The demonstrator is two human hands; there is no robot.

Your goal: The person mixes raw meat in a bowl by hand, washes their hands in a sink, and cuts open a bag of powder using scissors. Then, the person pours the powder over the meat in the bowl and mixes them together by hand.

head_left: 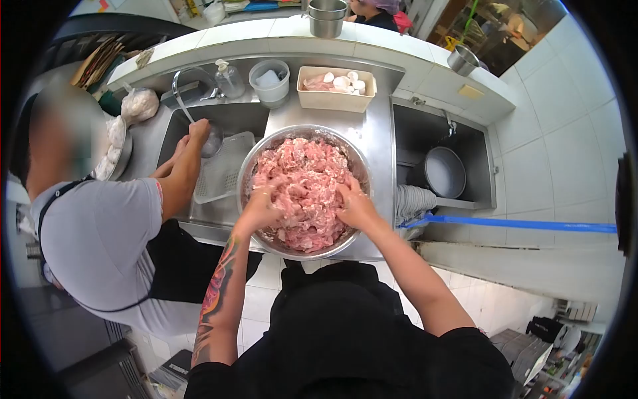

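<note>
A large steel bowl (366, 179) on the steel counter holds a heap of raw, pink chopped meat (306, 189) with white powdery or pasty patches. My left hand (264, 208) is sunk into the left side of the meat, its fingers partly buried and a little blurred. On the opposite side, my right hand (357, 206) grips the meat near the bowl's right wall, fingertips hidden in it. Both hands are inside the rim, facing each other across the heap.
At my left, a co-worker in a grey shirt (100, 246) reaches into a sink with a perforated tray (222, 169). Behind the bowl stand a rectangular tub (337, 103) with eggs and a plastic bucket (271, 96). A right sink holds a pot (445, 171).
</note>
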